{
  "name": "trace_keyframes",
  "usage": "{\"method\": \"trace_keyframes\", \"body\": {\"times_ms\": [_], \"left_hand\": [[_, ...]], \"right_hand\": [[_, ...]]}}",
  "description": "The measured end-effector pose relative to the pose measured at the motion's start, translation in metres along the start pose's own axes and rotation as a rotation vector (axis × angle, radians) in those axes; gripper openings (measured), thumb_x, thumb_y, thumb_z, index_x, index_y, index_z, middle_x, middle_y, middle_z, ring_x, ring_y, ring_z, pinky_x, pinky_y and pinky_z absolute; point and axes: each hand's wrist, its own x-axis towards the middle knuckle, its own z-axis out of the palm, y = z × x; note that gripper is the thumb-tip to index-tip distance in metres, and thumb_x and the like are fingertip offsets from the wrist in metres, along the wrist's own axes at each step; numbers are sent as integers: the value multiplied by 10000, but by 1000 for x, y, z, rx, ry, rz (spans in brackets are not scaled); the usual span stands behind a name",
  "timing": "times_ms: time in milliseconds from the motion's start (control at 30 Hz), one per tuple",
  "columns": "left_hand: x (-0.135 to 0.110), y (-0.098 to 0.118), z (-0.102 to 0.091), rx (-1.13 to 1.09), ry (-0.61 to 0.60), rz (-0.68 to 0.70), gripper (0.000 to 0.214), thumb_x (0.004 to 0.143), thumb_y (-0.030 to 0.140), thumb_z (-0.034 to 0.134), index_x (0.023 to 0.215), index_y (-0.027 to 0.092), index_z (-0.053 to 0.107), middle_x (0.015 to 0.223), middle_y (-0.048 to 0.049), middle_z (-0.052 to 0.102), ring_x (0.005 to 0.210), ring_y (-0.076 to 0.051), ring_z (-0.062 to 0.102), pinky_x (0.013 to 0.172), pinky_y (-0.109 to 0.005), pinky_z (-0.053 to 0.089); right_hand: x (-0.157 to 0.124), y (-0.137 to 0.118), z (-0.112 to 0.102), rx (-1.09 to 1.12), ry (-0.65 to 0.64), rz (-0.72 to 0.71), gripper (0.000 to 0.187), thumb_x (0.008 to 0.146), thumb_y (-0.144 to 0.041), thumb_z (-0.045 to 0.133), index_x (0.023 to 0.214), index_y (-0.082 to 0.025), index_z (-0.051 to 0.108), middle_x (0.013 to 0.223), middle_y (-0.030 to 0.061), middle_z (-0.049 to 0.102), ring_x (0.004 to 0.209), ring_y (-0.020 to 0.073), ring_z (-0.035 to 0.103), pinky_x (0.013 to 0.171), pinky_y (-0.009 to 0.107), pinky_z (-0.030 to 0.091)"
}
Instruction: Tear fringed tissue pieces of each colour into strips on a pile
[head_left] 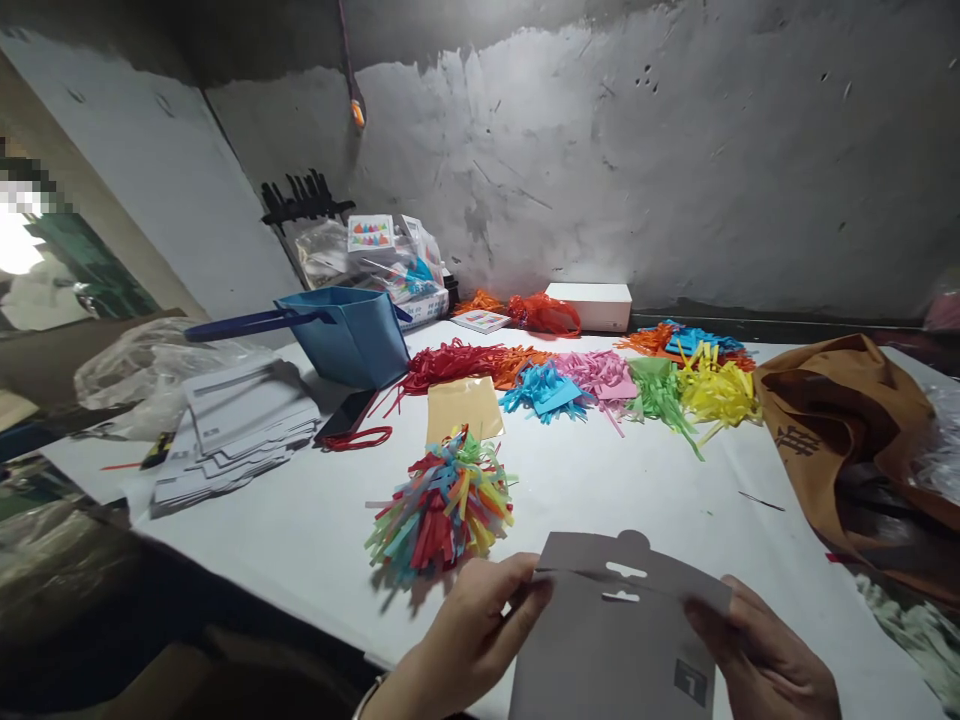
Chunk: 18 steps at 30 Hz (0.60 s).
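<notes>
We are pinching the hang-slotted card envelope [592,640] with left hand [469,620] and right hand [776,645], apparently working its top flap [577,552], which is probably calling for an even fold.

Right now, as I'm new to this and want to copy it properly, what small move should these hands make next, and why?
Probably ease the top of the grey card packet a little wider: the left hand and right hand pinch its side edges, and only a narrow gap seems to show between its layers.
</notes>
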Motion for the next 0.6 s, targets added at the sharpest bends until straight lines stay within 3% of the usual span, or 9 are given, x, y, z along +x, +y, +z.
{"method": "trace_keyframes", "body": {"times_ms": [167, 267, 333, 400, 467, 600], "left_hand": [[0, -14, -5, -47, 2, 63, 272, 889, 466, 699, 966, 235, 820, 620, -57, 658, 562, -179, 533, 604, -276, 407], [1, -21, -4, -107, -152, 93, 410, 945, 558, 572, 977, 238, 825, 583, -71, 665, 524, -193, 574, 584, -292, 416], [1, -23, -5, -126, -249, 147, 512, 989, 577, 456, 905, 236, 829, 574, -87, 676, 543, -208, 618, 601, -304, 428], [3, -21, -6, -115, -270, 167, 548, 1014, 545, 409, 829, 229, 817, 595, -96, 686, 577, -216, 632, 629, -312, 427], [5, -16, -7, -74, -241, 172, 508, 1016, 513, 417, 847, 216, 793, 676, -104, 704, 647, -230, 639, 669, -319, 429], [8, -1, 0, 74, -216, 219, 182, 968, 303, 542, 919, 193, 678, 768, -82, 680, 702, -203, 619, 674, -282, 444]], "right_hand": [[19, -3, -13, 189, -393, 34, 237, 840, -475, 727, 840, -251, 804, 679, 5, 539, 597, 156, 525, 523, 255, 429], [30, -12, -25, 215, -742, -2, 201, 927, -404, 634, 1023, -341, 799, 739, -3, 492, 650, 153, 552, 596, 269, 450], [34, -24, -30, 159, -898, -48, 232, 954, -383, 589, 1071, -375, 788, 788, 14, 507, 705, 172, 596, 635, 288, 483], [35, -39, -33, 38, -940, -93, 256, 965, -362, 557, 1032, -364, 804, 815, 40, 550, 715, 185, 632, 631, 290, 510], [34, -53, -35, -93, -877, -159, 240, 933, -330, 589, 1024, -354, 809, 891, 80, 646, 762, 218, 684, 651, 300, 547], [34, -72, -34, -209, -734, -286, 228, 852, -330, 680, 1047, -346, 798, 1167, 104, 716, 1038, 301, 701, 865, 368, 565]]}}
